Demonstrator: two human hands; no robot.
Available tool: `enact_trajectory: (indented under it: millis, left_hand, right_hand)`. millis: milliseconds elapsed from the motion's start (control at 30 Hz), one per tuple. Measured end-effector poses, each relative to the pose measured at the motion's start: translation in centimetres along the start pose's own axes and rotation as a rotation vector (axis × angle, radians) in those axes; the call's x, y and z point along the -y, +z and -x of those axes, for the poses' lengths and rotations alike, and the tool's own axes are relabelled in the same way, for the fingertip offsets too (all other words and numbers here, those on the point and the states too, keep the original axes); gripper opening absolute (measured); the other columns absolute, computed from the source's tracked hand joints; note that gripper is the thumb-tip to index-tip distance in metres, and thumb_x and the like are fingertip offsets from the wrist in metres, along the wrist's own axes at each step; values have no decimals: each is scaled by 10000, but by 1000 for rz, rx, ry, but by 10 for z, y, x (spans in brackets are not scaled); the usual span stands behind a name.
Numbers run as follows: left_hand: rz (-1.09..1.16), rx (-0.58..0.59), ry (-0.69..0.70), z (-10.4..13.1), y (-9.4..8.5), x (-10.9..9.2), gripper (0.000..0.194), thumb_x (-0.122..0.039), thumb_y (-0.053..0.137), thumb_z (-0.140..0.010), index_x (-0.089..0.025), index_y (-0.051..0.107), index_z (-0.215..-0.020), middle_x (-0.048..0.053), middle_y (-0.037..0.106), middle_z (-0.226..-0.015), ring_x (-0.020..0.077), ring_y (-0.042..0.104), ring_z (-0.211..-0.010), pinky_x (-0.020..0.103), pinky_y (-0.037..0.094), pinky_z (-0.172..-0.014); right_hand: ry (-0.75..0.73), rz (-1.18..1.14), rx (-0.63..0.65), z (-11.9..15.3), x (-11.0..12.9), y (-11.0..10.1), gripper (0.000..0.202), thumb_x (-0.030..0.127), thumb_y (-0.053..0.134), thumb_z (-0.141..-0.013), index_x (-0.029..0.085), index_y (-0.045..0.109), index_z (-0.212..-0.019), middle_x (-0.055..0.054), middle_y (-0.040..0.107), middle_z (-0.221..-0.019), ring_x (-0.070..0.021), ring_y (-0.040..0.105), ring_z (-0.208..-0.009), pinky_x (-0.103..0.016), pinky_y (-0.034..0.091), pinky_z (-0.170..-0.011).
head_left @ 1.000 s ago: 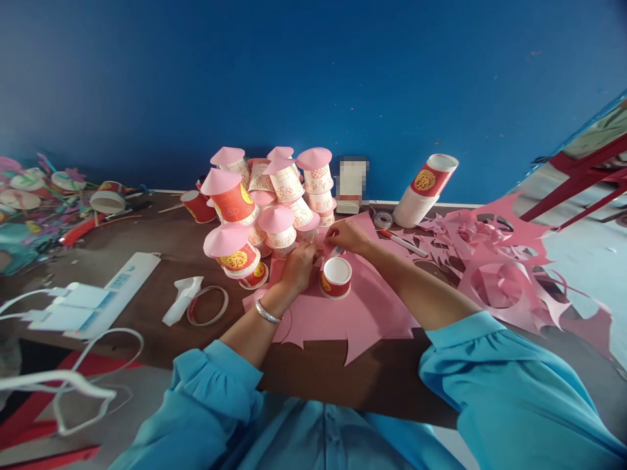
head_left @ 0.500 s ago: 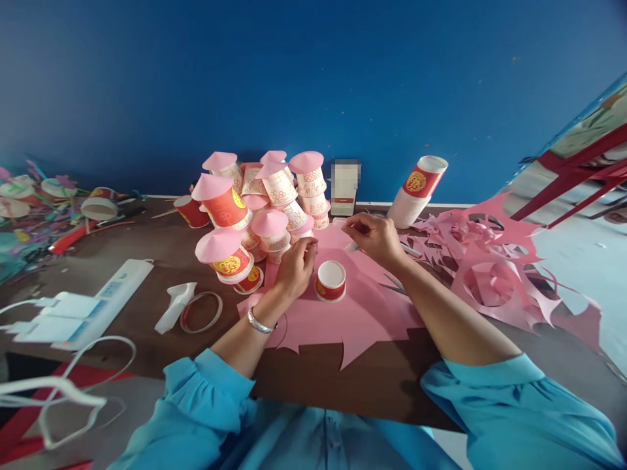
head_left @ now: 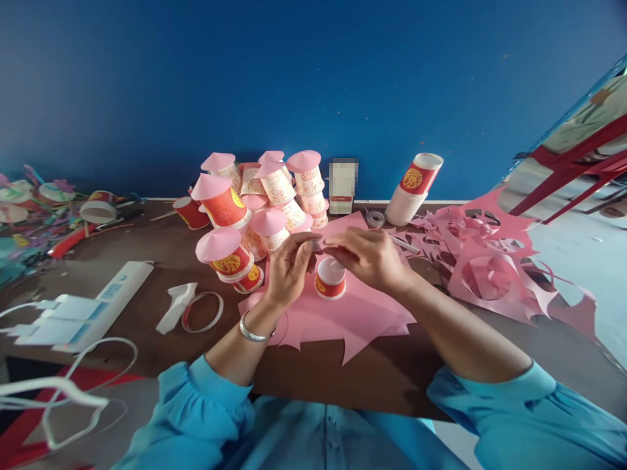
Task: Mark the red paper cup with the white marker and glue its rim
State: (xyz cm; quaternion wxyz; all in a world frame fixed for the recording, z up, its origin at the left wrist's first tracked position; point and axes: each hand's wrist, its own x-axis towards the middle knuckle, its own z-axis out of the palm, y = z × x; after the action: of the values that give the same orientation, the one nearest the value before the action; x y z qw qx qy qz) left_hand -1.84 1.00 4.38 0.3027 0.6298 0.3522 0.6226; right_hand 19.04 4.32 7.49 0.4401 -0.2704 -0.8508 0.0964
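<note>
Both hands meet just above and behind a red paper cup (head_left: 330,288), which stands upside down on pink paper (head_left: 343,333). The fingertips of my left hand (head_left: 289,271) are pinched together. My right hand (head_left: 373,256) is also closed, its thumb and fingers bent toward the left fingertips. Something small and pale shows between the two hands, too small to name. Left of my left hand are cups with pink paper cone tops (head_left: 226,245), many of them stacked. A roll of clear tape (head_left: 375,218) lies behind my right hand.
A tilted stack of paper cups (head_left: 414,189) stands by the blue wall. Pink paper scraps (head_left: 494,281) cover the right side. On the left are a white power strip (head_left: 110,303), a ring of narrow tape (head_left: 203,312) and a white plastic tool (head_left: 176,307).
My right hand has come left and down, close to my left hand. My left hand has shifted slightly left. The clear tape roll behind my right hand now shows.
</note>
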Motion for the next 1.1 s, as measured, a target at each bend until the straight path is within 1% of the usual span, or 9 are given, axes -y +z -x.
enact_trajectory:
  millis: [133,233,367,600,667,767,900,1000,1100]
  left_hand:
    - [238,-10,-100,-1,5,0,385,-613,746,-1091,-236,812,-1136,12,793,-850,56,544,-503,200,366,-422]
    - [227,21,-97,2,9,0,379,-596,765,-1085,-227,817,-1154,29,821,-878,57,572,-522,197,394,-434]
    - [140,56,-96,7,12,-2,421,-610,757,-1086,-204,813,-1180,27,817,-833,60,560,-518,208,433,-464]
    - [34,43,-78,14,13,-2,397,-583,747,-1098,-202,833,-1167,13,800,-792,77,589,-530,231,493,-506]
    - [-19,42,-51,16,14,-2,380,-566,725,-1116,-209,837,-1180,15,808,-796,92,627,-561,243,534,-541]
    - [-137,27,35,19,16,-2,358,-535,681,-1147,-217,837,-1197,59,867,-924,134,749,-704,273,614,-640]
    - [-300,37,186,19,16,2,294,-452,633,-1181,-221,814,-1201,81,890,-1043,174,829,-892,312,673,-787]
    - [-418,100,241,17,13,5,288,-426,596,-1196,-217,790,-1236,99,873,-1118,198,832,-995,349,689,-870]
    - [-575,99,295,16,10,4,424,-508,576,-1191,-206,722,-1451,148,822,-1270,250,798,-1156,419,687,-971]
  right_hand:
    - [192,-168,-395,-4,8,0,310,476,541,-1234,268,686,-1055,7,740,-840,-140,703,-705,-283,577,-640]
    - [189,-219,-474,-5,10,4,290,503,551,-1230,269,654,-1094,10,723,-857,-137,709,-716,-278,591,-650]
    - [180,-110,-428,-1,10,10,253,483,526,-1234,281,670,-1182,-10,755,-915,-153,739,-756,-304,634,-709]
    - [94,35,-347,5,8,10,172,356,529,-1213,298,689,-1245,-37,803,-984,-196,800,-855,-343,674,-824]
    - [119,21,-327,7,9,13,195,364,514,-1218,298,691,-1266,-36,792,-977,-195,791,-841,-343,672,-818]
    - [207,-42,-344,9,12,19,211,389,498,-1227,298,684,-1267,-14,752,-920,-178,748,-777,-326,638,-751]
    - [322,-173,-344,11,12,27,244,476,528,-1226,286,681,-1226,8,695,-870,-159,692,-731,-300,579,-684]
    - [413,-372,-204,13,10,27,398,653,612,-1174,268,687,-1240,10,689,-895,-137,643,-687,-266,546,-613]
    - [456,-517,-58,21,0,20,537,769,748,-1058,257,720,-1220,11,697,-927,-118,590,-638,-253,501,-546]
